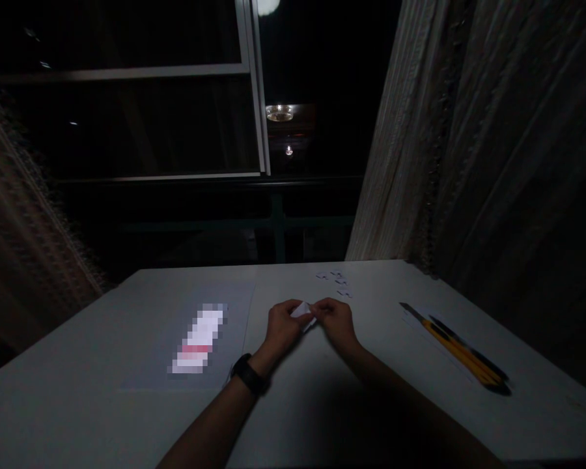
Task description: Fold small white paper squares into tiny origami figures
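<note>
A small folded piece of white paper (303, 311) is pinched between my two hands above the middle of the table. My left hand (284, 324), with a dark watch on its wrist, is closed on the paper's left side. From the right, my right hand (336, 320) grips the other side with fingertips and thumb. Just beyond my hands lie several small folded paper pieces (340, 283) in a loose group. The paper's exact folds are too small and dim to make out.
A yellow utility knife (461, 352), blade out, lies at the right beside a dark pen (488, 366). At the left, a bright pixelated phone-like rectangle (200, 335) lies on a pale sheet (149, 374). Curtains (390, 150) and a dark window stand behind the white table (68, 384).
</note>
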The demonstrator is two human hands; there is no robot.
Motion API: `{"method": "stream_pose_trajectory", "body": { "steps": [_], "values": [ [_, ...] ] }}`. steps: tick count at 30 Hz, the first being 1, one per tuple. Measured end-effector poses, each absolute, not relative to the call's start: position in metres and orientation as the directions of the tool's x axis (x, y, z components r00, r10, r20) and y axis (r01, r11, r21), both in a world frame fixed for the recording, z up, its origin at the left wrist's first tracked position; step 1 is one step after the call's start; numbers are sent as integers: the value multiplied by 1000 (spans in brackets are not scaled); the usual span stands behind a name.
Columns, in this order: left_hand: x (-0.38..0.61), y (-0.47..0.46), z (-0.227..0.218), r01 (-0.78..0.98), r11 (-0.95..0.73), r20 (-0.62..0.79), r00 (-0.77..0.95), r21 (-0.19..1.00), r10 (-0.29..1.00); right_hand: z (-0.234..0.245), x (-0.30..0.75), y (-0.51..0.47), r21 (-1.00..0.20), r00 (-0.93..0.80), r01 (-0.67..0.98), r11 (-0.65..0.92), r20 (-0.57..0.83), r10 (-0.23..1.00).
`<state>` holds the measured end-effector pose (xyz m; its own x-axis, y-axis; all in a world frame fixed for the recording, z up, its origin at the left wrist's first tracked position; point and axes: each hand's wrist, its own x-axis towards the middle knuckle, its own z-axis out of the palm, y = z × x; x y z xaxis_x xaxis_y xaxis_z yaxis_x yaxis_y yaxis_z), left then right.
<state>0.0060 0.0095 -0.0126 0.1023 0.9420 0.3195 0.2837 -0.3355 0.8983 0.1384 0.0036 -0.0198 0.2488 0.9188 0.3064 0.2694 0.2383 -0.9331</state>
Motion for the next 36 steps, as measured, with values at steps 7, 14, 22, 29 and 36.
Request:
{"method": "stream_pose_trajectory", "body": {
  "steps": [7, 14, 22, 29, 36],
  "values": [
    [6, 9, -12, 254, -317, 292, 130, 914, 947, -21, 140, 5, -931, 242, 285, 228, 300, 923],
    [5, 6, -12, 249, -313, 288, 133, 917, 948, -17, 137, 1, -911, 268, 352, 216, 319, 909],
    [1, 6, -15, 193, -290, 269, 127, 937, 955, -16, 136, 0, -904, 177, 332, 271, 341, 923],
    [3, 4, -10, 207, -309, 286, 133, 928, 949, -14, 136, 4, -944, 235, 215, 250, 298, 925],
    [7, 7, -9, 213, -307, 289, 114, 928, 951, -15, 143, 7, -922, 185, 231, 310, 354, 917]
  ]
}}
